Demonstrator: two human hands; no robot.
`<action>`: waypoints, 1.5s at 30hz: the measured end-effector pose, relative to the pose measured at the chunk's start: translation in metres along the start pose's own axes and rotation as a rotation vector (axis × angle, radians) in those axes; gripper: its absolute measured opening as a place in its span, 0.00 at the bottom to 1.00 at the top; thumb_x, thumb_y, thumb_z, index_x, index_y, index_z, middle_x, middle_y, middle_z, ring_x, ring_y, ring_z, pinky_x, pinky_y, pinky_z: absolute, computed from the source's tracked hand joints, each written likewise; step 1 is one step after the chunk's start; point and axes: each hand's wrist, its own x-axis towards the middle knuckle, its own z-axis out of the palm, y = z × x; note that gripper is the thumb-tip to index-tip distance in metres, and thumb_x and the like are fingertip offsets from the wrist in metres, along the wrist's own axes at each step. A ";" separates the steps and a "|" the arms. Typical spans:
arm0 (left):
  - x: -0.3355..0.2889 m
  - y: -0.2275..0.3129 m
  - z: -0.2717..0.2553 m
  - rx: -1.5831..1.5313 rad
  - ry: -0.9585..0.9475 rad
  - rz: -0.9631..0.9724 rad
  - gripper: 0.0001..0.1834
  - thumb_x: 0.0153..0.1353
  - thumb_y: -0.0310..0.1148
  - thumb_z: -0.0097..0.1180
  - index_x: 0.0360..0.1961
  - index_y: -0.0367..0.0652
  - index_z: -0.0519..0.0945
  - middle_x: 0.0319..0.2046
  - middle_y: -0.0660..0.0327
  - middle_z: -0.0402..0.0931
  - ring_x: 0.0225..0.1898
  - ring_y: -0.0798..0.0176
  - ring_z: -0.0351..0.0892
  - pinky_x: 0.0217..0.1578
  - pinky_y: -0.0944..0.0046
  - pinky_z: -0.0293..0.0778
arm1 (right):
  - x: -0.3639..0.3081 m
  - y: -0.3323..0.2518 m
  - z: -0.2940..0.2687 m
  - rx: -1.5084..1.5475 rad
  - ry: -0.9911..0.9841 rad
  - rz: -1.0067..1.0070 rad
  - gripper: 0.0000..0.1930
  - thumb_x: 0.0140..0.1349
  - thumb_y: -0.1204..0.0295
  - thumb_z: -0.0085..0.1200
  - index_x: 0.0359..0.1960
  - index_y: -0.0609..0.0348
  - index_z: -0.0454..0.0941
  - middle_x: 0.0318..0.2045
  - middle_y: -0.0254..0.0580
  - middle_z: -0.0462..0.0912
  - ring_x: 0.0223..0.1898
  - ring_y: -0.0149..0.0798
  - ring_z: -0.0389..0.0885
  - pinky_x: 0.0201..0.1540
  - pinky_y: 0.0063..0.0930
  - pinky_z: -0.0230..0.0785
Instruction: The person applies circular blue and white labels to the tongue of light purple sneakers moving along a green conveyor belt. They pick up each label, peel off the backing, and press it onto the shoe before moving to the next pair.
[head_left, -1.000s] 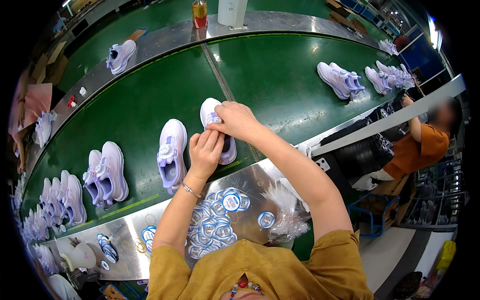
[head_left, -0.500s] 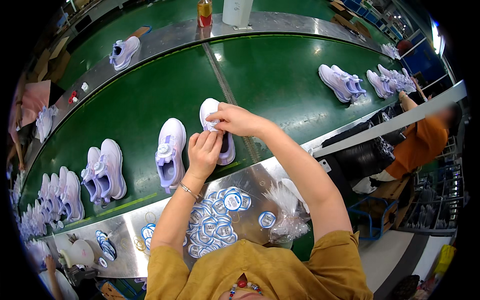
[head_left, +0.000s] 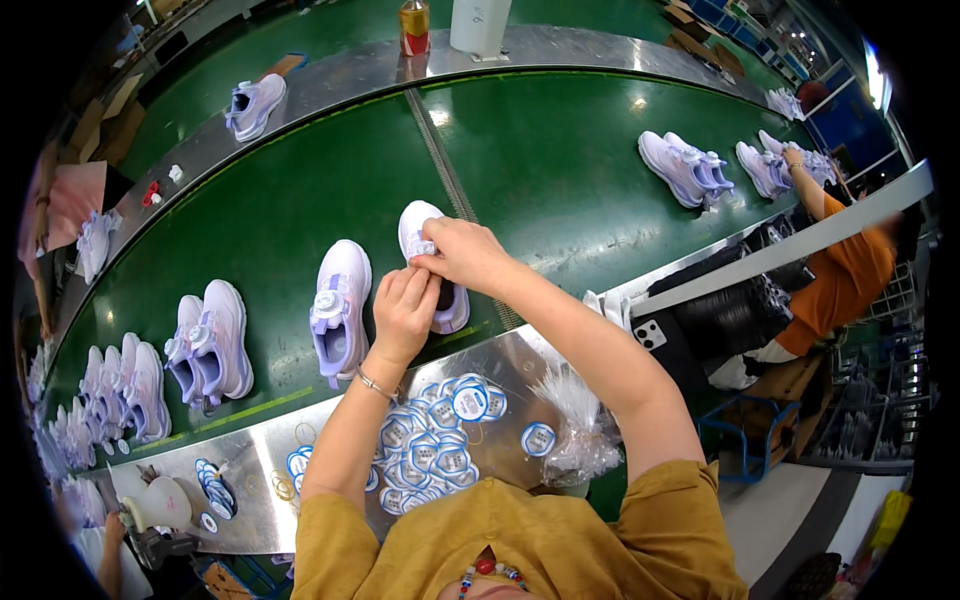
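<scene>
A pale lilac sneaker (head_left: 417, 213) stands on the green conveyor belt with its toe pointing away from me. Over its lacing area my right hand (head_left: 462, 253) is closed, fingers curled against the upper. My left hand (head_left: 401, 312) pinches right beside it, over the shoe's opening; what lies between those fingertips is hidden. To the left is a matching sneaker (head_left: 345, 268), untouched, with a round white dial on its tongue. Below my wrists, a pile of round blue-and-white tags (head_left: 425, 455) covers part of the metal ledge (head_left: 515, 375).
A bundle of clear plastic strips (head_left: 575, 425) lies by a single tag (head_left: 537, 439). More sneakers (head_left: 225, 335) stand left, and another pair (head_left: 680, 165) right. A co-worker in orange (head_left: 845, 270) reaches toward shoes at far right. A drink bottle (head_left: 414, 30) stands on the far rail.
My right hand has curled lower over the shoe, its fingers closer to my left hand's. The co-worker in orange has stretched an arm toward the shoes at far right.
</scene>
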 end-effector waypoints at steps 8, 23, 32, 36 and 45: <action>-0.006 -0.002 -0.001 -0.019 0.008 -0.052 0.16 0.43 0.24 0.57 0.37 0.34 0.80 0.37 0.55 0.75 0.40 0.54 0.76 0.39 0.58 0.75 | 0.023 0.004 -0.010 0.005 -0.221 -0.113 0.19 0.50 0.60 0.61 0.37 0.62 0.75 0.29 0.53 0.82 0.33 0.54 0.81 0.35 0.41 0.72; -0.008 -0.008 -0.009 -0.022 0.017 -0.061 0.18 0.42 0.24 0.57 0.39 0.34 0.80 0.35 0.57 0.74 0.38 0.55 0.76 0.38 0.59 0.76 | 0.002 0.003 -0.001 0.247 -0.048 -0.101 0.15 0.56 0.68 0.59 0.39 0.68 0.75 0.28 0.52 0.80 0.30 0.48 0.79 0.34 0.36 0.71; -0.008 -0.007 -0.016 -0.017 0.038 -0.065 0.17 0.40 0.21 0.56 0.36 0.35 0.80 0.33 0.56 0.74 0.37 0.54 0.77 0.38 0.60 0.76 | 0.005 0.002 0.004 0.256 -0.028 -0.136 0.15 0.54 0.68 0.60 0.39 0.66 0.76 0.25 0.48 0.77 0.27 0.44 0.76 0.31 0.35 0.69; -0.012 -0.010 -0.018 0.008 0.035 -0.063 0.17 0.42 0.23 0.56 0.37 0.34 0.80 0.35 0.57 0.74 0.38 0.55 0.76 0.38 0.59 0.76 | 0.007 0.000 0.003 0.303 -0.020 -0.147 0.15 0.54 0.68 0.61 0.39 0.66 0.77 0.24 0.46 0.76 0.26 0.42 0.75 0.30 0.34 0.68; -0.015 -0.011 -0.023 -0.011 0.050 -0.082 0.16 0.41 0.21 0.56 0.35 0.35 0.80 0.33 0.57 0.74 0.37 0.54 0.76 0.37 0.60 0.76 | 0.008 -0.003 0.014 0.359 -0.045 -0.121 0.15 0.54 0.68 0.60 0.40 0.64 0.77 0.22 0.46 0.77 0.24 0.39 0.75 0.28 0.32 0.68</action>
